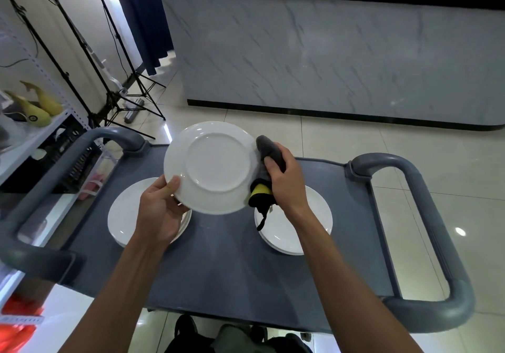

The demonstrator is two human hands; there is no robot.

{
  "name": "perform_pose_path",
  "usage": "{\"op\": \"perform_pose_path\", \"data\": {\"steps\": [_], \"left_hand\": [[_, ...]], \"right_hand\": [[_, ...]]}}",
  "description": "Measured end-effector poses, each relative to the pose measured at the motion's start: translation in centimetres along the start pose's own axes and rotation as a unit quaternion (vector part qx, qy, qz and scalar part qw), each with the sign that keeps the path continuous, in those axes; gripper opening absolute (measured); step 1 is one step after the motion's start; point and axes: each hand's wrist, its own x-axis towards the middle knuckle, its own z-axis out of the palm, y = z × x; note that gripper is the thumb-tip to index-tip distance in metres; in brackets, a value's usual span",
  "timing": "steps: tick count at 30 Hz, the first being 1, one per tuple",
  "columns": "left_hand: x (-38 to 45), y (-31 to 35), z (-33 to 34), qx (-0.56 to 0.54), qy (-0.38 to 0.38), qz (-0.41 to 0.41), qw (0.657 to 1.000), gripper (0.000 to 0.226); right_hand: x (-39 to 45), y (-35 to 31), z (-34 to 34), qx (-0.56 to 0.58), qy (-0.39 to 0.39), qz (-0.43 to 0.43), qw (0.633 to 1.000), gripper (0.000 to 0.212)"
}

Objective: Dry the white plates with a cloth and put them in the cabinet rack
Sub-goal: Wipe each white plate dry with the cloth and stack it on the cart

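My left hand grips a white plate by its lower left rim and holds it tilted above the cart, underside facing me. My right hand holds a grey and yellow cloth against the plate's right edge. On the grey cart top lie two low stacks of white plates: a left stack, partly under my left hand, and a right stack, below my right wrist.
The cart has grey loop handles on the left and on the right. A white shelf unit with yellow objects stands at the left. Black tripod legs stand behind it. A marble-fronted counter runs across the back, over tiled floor.
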Motion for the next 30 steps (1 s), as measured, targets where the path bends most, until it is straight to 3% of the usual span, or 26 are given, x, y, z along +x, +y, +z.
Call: {"op": "perform_pose_path", "data": {"steps": [7,18,26,30], "left_hand": [[0.6,-0.1,1.8,-0.027,0.021,0.008,0.999,0.027],[1.2,-0.5,3.6,-0.014,0.05,0.013,0.999,0.025],[1.1,-0.9,4.2,-0.007,0.057,0.007,0.998,0.033],[0.9,-1.0,3.8,-0.004,0.055,0.0,0.998,0.028]], "right_hand": [[-1.8,0.6,2.3,-0.146,0.031,-0.096,0.984,0.042],[-5.4,0.8,5.0,-0.294,0.001,-0.193,0.936,0.045],[-6.9,2.6,6.3,-0.33,-0.034,-0.288,0.898,0.055],[-6.6,3.4,4.8,-0.317,-0.028,-0.278,0.906,0.054]]}}
